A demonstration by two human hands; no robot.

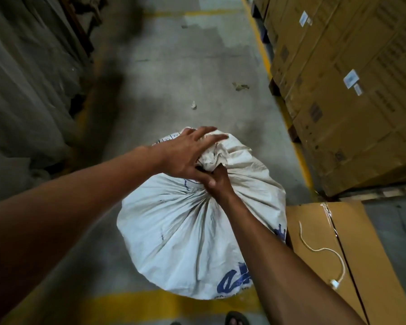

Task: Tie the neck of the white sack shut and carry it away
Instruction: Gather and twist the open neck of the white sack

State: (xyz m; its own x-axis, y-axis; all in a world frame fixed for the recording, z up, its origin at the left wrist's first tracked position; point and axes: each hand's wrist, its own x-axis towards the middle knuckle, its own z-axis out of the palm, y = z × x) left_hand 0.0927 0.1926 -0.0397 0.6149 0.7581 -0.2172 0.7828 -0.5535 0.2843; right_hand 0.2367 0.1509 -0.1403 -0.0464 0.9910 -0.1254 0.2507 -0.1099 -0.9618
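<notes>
A full white sack (185,231) with blue print stands on the concrete floor in front of me. Its gathered neck (218,153) bunches up at the top. My right hand (217,181) grips the neck from below, fingers curled tight round the gathered cloth. My left hand (185,153) lies over the top of the bunched cloth with fingers spread and straight, its thumb down by my right hand. A loose white cord (321,250) lies on a flat cardboard box (314,219) to the right of the sack.
Stacked cardboard cartons (338,90) on pallets line the right side behind a yellow floor line. Grey wrapped goods (21,78) fill the left. The aisle of concrete floor (174,66) runs ahead with small scraps on it. My sandalled foot (236,319) shows at the bottom.
</notes>
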